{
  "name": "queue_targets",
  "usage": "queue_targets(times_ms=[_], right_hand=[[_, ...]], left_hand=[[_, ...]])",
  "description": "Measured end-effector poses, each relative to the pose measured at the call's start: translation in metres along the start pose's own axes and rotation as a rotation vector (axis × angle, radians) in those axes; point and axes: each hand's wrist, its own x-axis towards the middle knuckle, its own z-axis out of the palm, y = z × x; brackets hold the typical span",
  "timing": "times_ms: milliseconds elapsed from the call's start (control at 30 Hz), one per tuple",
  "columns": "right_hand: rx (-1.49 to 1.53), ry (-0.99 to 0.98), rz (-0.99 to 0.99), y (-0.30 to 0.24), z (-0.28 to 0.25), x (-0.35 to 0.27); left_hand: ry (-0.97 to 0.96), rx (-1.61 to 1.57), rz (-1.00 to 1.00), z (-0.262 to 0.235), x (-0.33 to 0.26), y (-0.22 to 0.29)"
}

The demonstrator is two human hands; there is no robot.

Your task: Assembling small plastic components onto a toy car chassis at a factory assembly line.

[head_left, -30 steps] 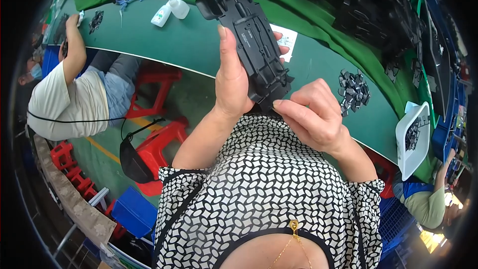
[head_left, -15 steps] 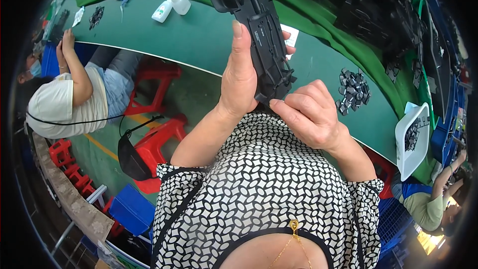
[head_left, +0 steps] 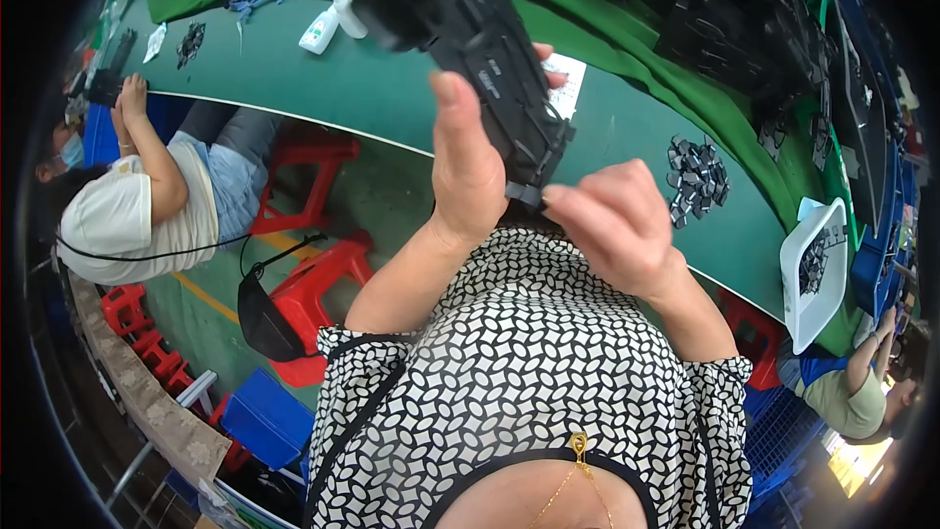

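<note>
A long black moulded plastic housing (head_left: 490,69) is tilted over the table edge, its wide boxy end up and to the left. My left hand (head_left: 468,162) grips it, thumb along the near side and fingertips showing past the far side. At its lower end, my right hand (head_left: 617,220) is closed, thumb and index finger pinched against the corner. A small dark piece (head_left: 526,194) shows there beside the thumb tip; motion blur hides whether it is loose or part of the housing. A printed white paper (head_left: 568,83) lies behind the housing.
Small black plastic parts (head_left: 697,176) lie heaped on the green table (head_left: 392,118) at right, near a white tray (head_left: 815,279) holding more. White bottles (head_left: 320,31) stand at the back. Co-workers sit at left and right. Red stools (head_left: 313,284) stand below the table.
The housing has shifted left and tilted further, its boxy end lower at left. My left thumb has moved left and down with it. My right hand stays at the lower end, now blurred.
</note>
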Motion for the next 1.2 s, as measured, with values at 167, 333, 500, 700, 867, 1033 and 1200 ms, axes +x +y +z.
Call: queue_targets(times_ms=[167, 333, 500, 700, 867, 1033, 1200], right_hand=[[0.806, -0.026, 1.087, -0.02, -0.006, -0.006], [1.098, -0.114, 1.178, -0.019, 0.004, -0.006], [1.201, -0.08, 1.257, -0.018, 0.009, -0.004], [1.162, -0.072, 1.244, -0.014, 0.013, -0.003], [1.193, -0.023, 1.257, -0.015, 0.013, -0.005], [1.149, 0.023, 1.27, -0.018, 0.007, -0.009], [1.105, 0.078, 1.299, -0.021, -0.011, -0.019]], left_hand=[[-0.036, 0.13, 0.194, -0.003, 0.004, -0.003], [-0.127, 0.185, 0.195, 0.003, -0.002, -0.005], [0.006, 0.198, 0.177, 0.01, -0.004, -0.009], [-0.005, 0.18, 0.177, 0.009, 0.002, -0.009], [0.042, 0.054, 0.114, 0.012, 0.001, -0.013], [0.012, -0.183, -0.213, -0.003, 0.034, 0.007], [0.038, -0.343, -0.233, -0.041, 0.107, 0.052]])
